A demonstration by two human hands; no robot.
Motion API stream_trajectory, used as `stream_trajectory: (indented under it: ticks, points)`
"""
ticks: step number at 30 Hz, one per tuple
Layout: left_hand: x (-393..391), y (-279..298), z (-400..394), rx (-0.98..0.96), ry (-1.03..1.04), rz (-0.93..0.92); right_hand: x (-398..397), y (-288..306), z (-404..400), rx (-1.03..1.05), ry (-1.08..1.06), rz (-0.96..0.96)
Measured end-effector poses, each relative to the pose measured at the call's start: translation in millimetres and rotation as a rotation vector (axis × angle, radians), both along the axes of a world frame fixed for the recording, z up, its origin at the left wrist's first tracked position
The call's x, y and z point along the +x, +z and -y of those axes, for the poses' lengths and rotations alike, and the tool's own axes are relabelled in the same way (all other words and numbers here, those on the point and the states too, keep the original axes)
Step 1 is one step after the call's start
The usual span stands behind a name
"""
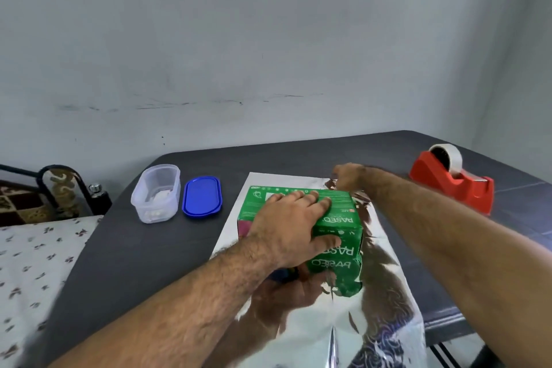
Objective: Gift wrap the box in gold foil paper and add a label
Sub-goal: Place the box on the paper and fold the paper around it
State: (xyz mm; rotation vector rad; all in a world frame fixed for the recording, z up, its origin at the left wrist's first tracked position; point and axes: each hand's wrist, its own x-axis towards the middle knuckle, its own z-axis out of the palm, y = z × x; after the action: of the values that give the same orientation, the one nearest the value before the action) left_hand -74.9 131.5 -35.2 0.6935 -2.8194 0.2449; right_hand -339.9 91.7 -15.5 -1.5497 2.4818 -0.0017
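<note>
The foil paper point(328, 323) lies nearest, a mirror-bright, creased sheet running from the worktop's point(149, 248) near edge toward its middle, its shiny face reflecting arms and carton. On its far half sits the green tissue box point(334, 218), printed cardboard, upright and square to the sheet. The left hand point(294, 225) lies flat on top with fingers spread, likely to pin the box while the paper is drawn up. The right hand point(348, 176) reaches to the sheet's far right corner (its grip is blurred, so pinching or not cannot be told). A red tape dispenser point(451, 179) waits near the right edge.
</note>
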Motion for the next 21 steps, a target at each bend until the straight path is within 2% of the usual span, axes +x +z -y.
stream_trajectory:
  ticks: [4,15,18,20,21]
  points:
    - [-1,-5,4,0.000,0.002,0.006,-7,-8,14,-0.068,-0.014,0.092]
    - [-3,-6,5,0.042,-0.001,-0.001,17,33,-2,-0.383,0.037,0.446]
    - [-2,-3,4,0.058,0.002,-0.013,20,42,-11,-0.462,0.074,0.471]
    - [-1,5,1,0.166,0.026,-0.046,20,46,-22,-0.468,0.098,0.417]
    - [-1,11,2,0.278,0.051,-0.095,20,48,-29,-0.471,0.109,0.380]
